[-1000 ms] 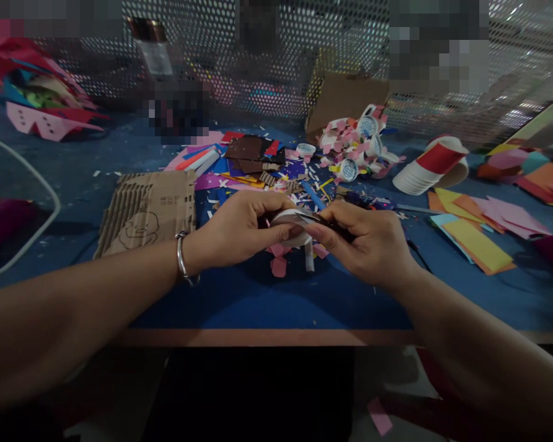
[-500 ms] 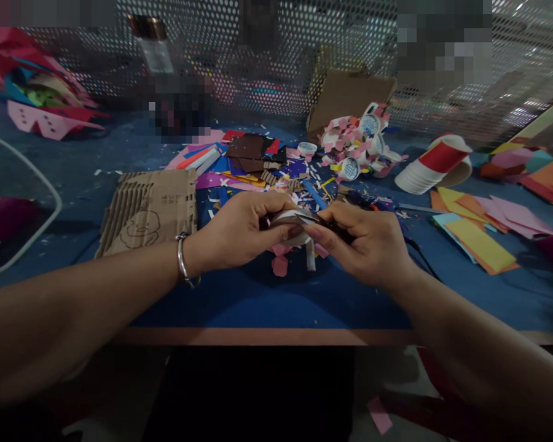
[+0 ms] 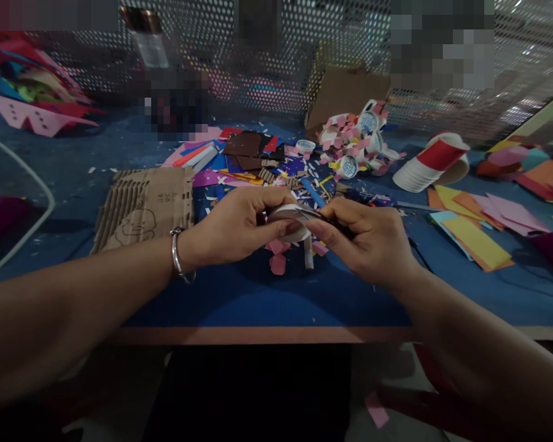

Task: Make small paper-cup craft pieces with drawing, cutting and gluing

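My left hand [image 3: 239,224] is closed round a small white paper cup [image 3: 289,215], thumb pressed on its side. A white strip [image 3: 308,253] hangs down from the cup. My right hand [image 3: 368,239] is closed on a pair of dark scissors [image 3: 325,218], whose blades meet the cup's rim. Both hands hover just above the blue table [image 3: 258,294], close to its front edge. A metal bangle [image 3: 177,255] sits on my left wrist. Pink paper bits [image 3: 278,264] lie under the hands.
A corrugated cardboard piece [image 3: 142,205] lies to the left. Coloured paper scraps [image 3: 253,159] and decorated cups [image 3: 354,144] are behind the hands. A stack of red-and-white cups [image 3: 431,162] and coloured sheets [image 3: 479,236] lie to the right. A perforated metal screen [image 3: 281,61] stands at the back.
Both hands keep their grip at the same spot; only the view has shifted slightly. Nothing has been let go or picked up.
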A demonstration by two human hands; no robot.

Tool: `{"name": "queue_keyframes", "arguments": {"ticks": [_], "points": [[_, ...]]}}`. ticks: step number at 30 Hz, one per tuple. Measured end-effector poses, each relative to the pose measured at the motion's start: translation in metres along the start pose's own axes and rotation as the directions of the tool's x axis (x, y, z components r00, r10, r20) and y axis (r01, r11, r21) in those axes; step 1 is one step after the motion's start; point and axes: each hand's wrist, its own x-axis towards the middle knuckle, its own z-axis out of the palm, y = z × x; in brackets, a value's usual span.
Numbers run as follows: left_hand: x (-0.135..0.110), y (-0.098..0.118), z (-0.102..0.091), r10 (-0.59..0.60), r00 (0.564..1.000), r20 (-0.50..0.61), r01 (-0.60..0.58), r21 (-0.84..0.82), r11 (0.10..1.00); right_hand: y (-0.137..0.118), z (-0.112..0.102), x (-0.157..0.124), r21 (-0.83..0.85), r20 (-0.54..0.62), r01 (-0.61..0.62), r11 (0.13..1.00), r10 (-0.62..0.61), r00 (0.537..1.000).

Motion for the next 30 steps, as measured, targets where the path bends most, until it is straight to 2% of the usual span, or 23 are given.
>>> {"name": "queue_keyframes", "arguments": {"ticks": [6,13,22,26,30], "points": [[0.002,0.001,-0.002,-0.09,0.996,0.006,0.09,-0.093,0.992,-0.002,-0.002,0.001,0.0,0.001,-0.045,0.999,0.045,0.999],[0.003,0.001,-0.002,-0.051,0.999,-0.019,0.051,-0.005,0.999,-0.004,-0.003,0.003,0.011,0.003,-0.068,0.998,0.068,0.998],[0.006,0.006,-0.005,-0.047,0.999,-0.012,0.047,-0.025,0.999,-0.001,-0.003,0.003,0.022,0.017,-0.102,0.995,0.102,0.995],[0.006,0.009,-0.001,-0.021,1.0,-0.007,0.021,0.022,1.0,0.003,-0.002,0.002,0.031,0.029,-0.095,0.995,0.094,0.995],[0.004,0.011,0.004,0.005,1.0,-0.029,-0.005,0.0,1.0,0.001,-0.001,0.001,0.029,0.009,-0.09,0.996,0.09,0.996]]}}
